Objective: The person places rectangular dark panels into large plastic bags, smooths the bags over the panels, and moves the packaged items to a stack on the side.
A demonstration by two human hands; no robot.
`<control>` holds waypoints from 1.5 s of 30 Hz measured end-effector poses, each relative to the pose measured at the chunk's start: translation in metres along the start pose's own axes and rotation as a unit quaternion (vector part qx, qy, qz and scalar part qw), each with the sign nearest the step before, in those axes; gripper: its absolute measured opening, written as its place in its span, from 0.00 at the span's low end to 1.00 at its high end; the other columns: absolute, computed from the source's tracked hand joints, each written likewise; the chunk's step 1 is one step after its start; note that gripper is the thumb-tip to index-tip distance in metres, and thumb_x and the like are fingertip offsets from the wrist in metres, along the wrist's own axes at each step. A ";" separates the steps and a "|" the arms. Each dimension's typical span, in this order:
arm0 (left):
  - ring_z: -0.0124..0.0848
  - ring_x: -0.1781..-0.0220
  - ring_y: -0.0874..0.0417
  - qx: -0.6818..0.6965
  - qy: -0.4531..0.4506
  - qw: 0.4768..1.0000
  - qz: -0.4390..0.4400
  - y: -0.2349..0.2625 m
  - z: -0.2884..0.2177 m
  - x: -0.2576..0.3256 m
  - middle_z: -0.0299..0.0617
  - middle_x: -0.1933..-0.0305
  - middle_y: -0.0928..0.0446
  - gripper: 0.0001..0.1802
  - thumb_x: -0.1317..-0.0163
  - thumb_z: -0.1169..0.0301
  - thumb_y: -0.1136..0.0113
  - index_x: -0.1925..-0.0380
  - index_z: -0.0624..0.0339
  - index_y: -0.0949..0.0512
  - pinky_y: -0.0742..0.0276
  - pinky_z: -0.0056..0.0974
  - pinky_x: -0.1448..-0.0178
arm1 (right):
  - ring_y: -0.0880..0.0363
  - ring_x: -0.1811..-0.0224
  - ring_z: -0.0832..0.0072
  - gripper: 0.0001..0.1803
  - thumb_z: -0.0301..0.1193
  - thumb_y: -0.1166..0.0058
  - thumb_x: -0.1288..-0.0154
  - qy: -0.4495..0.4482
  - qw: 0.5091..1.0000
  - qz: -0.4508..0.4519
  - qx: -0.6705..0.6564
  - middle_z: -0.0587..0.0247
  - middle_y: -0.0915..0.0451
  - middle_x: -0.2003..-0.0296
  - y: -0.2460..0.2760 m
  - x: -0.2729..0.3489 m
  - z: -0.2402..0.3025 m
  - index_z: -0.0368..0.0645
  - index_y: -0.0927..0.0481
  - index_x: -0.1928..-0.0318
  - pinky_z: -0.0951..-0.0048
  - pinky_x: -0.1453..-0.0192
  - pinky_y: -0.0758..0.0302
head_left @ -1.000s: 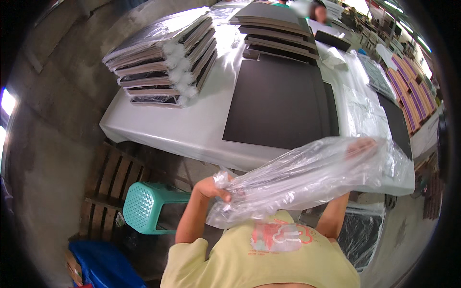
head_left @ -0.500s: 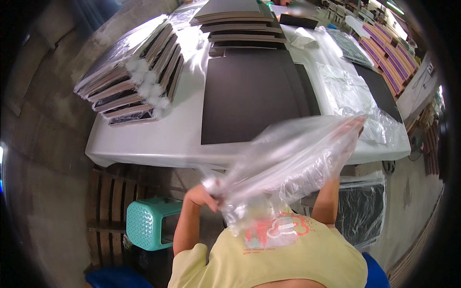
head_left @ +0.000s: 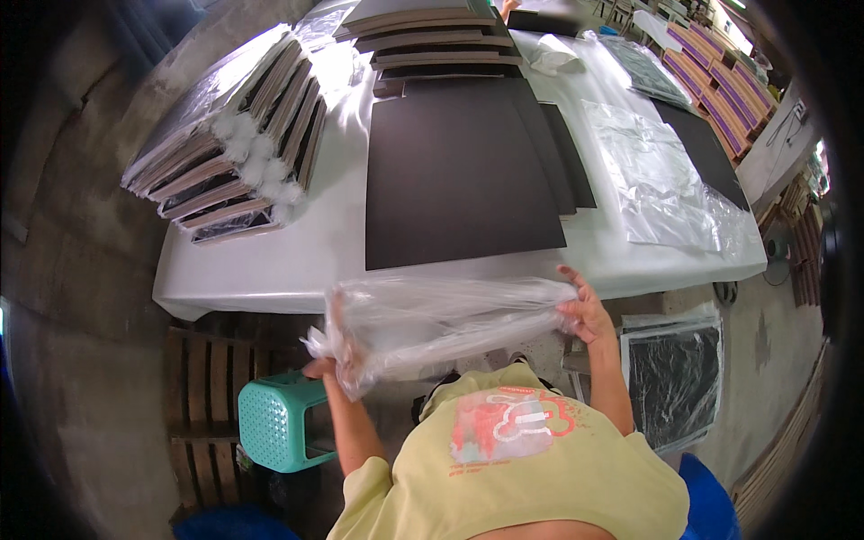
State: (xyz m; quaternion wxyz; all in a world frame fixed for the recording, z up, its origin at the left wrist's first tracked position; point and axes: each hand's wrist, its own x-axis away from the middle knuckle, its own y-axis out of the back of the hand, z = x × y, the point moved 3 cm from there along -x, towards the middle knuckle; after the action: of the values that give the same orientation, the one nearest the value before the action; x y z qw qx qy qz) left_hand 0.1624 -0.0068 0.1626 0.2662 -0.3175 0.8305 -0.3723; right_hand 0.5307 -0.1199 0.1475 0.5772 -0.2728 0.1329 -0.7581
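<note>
A clear plastic bag [head_left: 450, 315] is stretched crosswise between my two hands, just in front of the table edge and above my lap. My left hand [head_left: 342, 346] grips its left end, with the fingers showing through the film and the thumb outside. My right hand [head_left: 585, 313] pinches the right end, one finger pointing up. Beyond the bag, a large dark flat panel [head_left: 459, 180] lies on the white-covered table [head_left: 270, 274], with more dark panels partly under its right side. Neither hand touches the panels.
Plastic-wrapped panels [head_left: 225, 144] are stacked at the table's left, and more panels [head_left: 432, 40] at the back. Clear plastic sheets [head_left: 648, 171] lie on the right. A green stool [head_left: 274, 423] stands at lower left; a wrapped dark panel [head_left: 675, 378] is low at the right.
My right hand has come down and toward me from over the table. The bag, slanted and blurred before, now spans nearly level between my hands. My left hand has shifted slightly left.
</note>
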 end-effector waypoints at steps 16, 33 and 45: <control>0.50 0.52 0.28 -0.713 0.114 0.570 -0.392 0.068 0.012 -0.092 0.54 0.57 0.27 0.25 0.53 0.72 0.53 0.50 0.53 0.31 0.34 0.44 0.48 | 0.30 0.58 0.52 0.28 0.27 0.50 0.51 0.106 0.684 -0.294 0.660 0.49 0.36 0.56 0.029 -0.100 0.005 0.42 0.35 0.46 0.60 0.54 0.31; 0.28 0.61 0.25 -0.430 0.034 0.828 -0.359 0.105 0.012 0.034 0.44 0.60 0.24 0.19 0.61 0.84 0.53 0.63 0.67 0.27 0.30 0.30 0.63 | 0.28 0.73 0.74 0.17 0.15 0.48 0.54 0.275 0.805 -0.312 0.423 0.63 0.28 0.76 0.044 0.002 -0.038 0.36 0.25 0.60 0.76 0.68 0.32; 0.18 0.78 0.37 -0.341 -0.038 0.860 -0.379 0.109 0.003 0.005 0.36 0.67 0.27 0.13 0.54 0.79 0.46 0.64 0.62 0.28 0.45 0.24 0.79 | 0.33 0.73 0.85 0.10 0.15 0.46 0.59 0.094 0.972 -0.028 0.212 0.75 0.29 0.77 0.078 -0.010 -0.032 0.44 0.29 0.77 0.83 0.69 0.35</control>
State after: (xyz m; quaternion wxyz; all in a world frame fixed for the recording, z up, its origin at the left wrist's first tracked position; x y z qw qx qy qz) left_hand 0.1256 0.0448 0.0741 0.0113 -0.6923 0.7106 -0.1253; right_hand 0.5769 -0.1369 0.0784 0.5856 -0.0755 0.0149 -0.8069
